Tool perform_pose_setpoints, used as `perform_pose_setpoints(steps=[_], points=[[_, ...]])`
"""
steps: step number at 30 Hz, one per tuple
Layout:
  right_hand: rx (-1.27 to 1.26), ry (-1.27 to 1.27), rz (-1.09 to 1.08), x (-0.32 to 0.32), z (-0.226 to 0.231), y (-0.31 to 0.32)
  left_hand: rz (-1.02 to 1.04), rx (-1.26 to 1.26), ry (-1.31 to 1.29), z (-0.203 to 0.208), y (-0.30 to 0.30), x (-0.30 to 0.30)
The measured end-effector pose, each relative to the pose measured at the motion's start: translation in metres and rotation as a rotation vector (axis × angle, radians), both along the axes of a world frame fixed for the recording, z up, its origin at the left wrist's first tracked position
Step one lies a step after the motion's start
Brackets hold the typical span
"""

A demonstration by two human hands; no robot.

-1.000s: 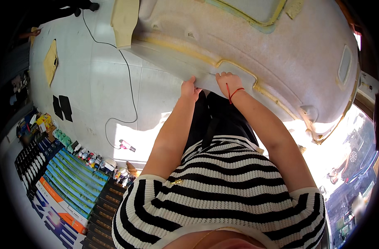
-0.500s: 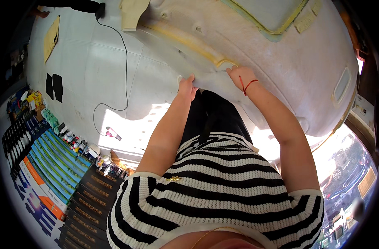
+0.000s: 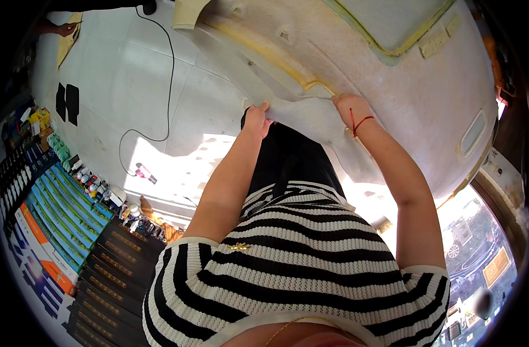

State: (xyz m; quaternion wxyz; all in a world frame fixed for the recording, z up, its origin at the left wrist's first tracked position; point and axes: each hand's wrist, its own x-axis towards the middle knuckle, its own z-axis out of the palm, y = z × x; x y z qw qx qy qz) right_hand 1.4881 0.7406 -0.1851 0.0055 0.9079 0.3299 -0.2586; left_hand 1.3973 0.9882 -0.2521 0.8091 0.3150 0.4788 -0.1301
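Note:
A large pale car headliner panel (image 3: 386, 110) stretches across the upper right, with a yellowed line of glue or foam (image 3: 264, 52) along its near side. Loose grey lining fabric (image 3: 299, 113) hangs away from that line toward me. My left hand (image 3: 257, 120) pinches the fabric's near edge, thumb on top, in front of my dark trousers. Further right, my right hand (image 3: 352, 111), with a red string at the wrist, is closed on the fabric where it meets the yellow line. The fingertips of the right hand are partly hidden. Between both hands the fabric is drawn taut.
On the pale floor lie a black cable (image 3: 171, 87), a pink-and-grey tool (image 3: 144, 172) and two black mats (image 3: 72, 104). Boxes and bottles (image 3: 96, 185) line the left side. At upper left another person's hand (image 3: 68, 29) is by a tan board (image 3: 69, 46).
My right hand has shifted a little right, and more fabric shows lifted between my hands. The other person's hand has come to the tan board. The view has turned slightly.

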Motion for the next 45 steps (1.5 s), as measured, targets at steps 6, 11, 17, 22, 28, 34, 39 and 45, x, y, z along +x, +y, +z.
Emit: perform_pose_setpoints(steps=[6, 11, 17, 22, 28, 34, 39, 45], points=[[-0.003, -0.015, -0.207, -0.017, 0.003, -0.005, 0.028, -0.062, -0.057, 0.003, 0.002, 0.000], [0.022, 0.042, -0.430, -0.041, 0.001, -0.015, 0.020, -0.038, -0.007, 0.004, 0.005, -0.001], [-0.008, 0.071, -0.539, -0.062, 0.000, -0.024, -0.026, -0.037, -0.015, 0.009, 0.006, 0.004], [0.033, 0.053, -0.614, -0.084, -0.001, -0.037, -0.029, -0.057, -0.016, 0.004, 0.013, -0.004], [0.066, 0.017, -0.727, -0.111, -0.009, -0.049, 0.018, -0.110, -0.023, 0.011, 0.005, -0.002], [-0.002, 0.171, -0.884, -0.101, -0.009, -0.032, -0.092, -0.244, -0.027, 0.017, -0.030, 0.003], [0.045, 0.117, -0.950, -0.101, -0.019, -0.030, -0.241, -0.126, 0.048, 0.003, -0.060, 0.002], [-0.159, -0.039, -0.552, -0.097, -0.010, -0.034, -0.158, -0.252, 0.035, -0.012, -0.042, -0.022]])
